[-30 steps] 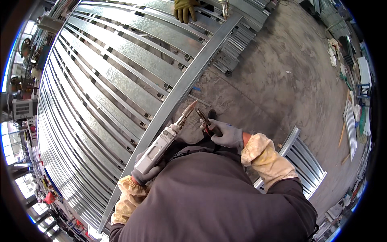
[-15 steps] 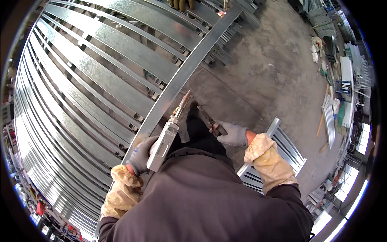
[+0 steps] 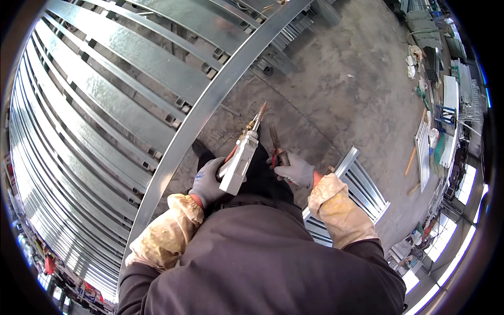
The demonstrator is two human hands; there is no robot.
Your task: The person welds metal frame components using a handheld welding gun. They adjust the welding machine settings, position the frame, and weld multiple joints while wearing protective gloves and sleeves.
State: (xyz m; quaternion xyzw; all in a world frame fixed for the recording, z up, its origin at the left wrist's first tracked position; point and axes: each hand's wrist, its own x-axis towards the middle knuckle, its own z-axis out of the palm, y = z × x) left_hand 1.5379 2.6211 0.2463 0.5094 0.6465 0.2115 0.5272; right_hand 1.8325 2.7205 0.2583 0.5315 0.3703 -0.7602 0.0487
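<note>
My left hand (image 3: 208,181), in a grey glove, is closed round the grip of a handheld welding gun (image 3: 240,165). The gun has a boxy silver body, and its copper-coloured tip points forward and slightly right. In my gloved right hand (image 3: 297,170) is a pair of pliers (image 3: 274,140), with dark jaws upward and reddish handles partly hidden by the fingers. Gun and pliers are close together but apart, in front of my legs. Left of the gun runs the metal edge rail (image 3: 202,107) of a large frame, touched by neither hand.
Long galvanized slats (image 3: 113,102) fill the left side, joined to the edge rail by small brackets. A smaller slatted metal panel (image 3: 357,189) stands low by my right forearm. Across the concrete floor (image 3: 336,89), metal stock and a loose slatted panel (image 3: 422,149) lie along the right.
The welding gun and my left hand have moved right, away from the rail and nearer the pliers. My view has shifted forward along the frame. The other gloved hand at the top is gone from view.
</note>
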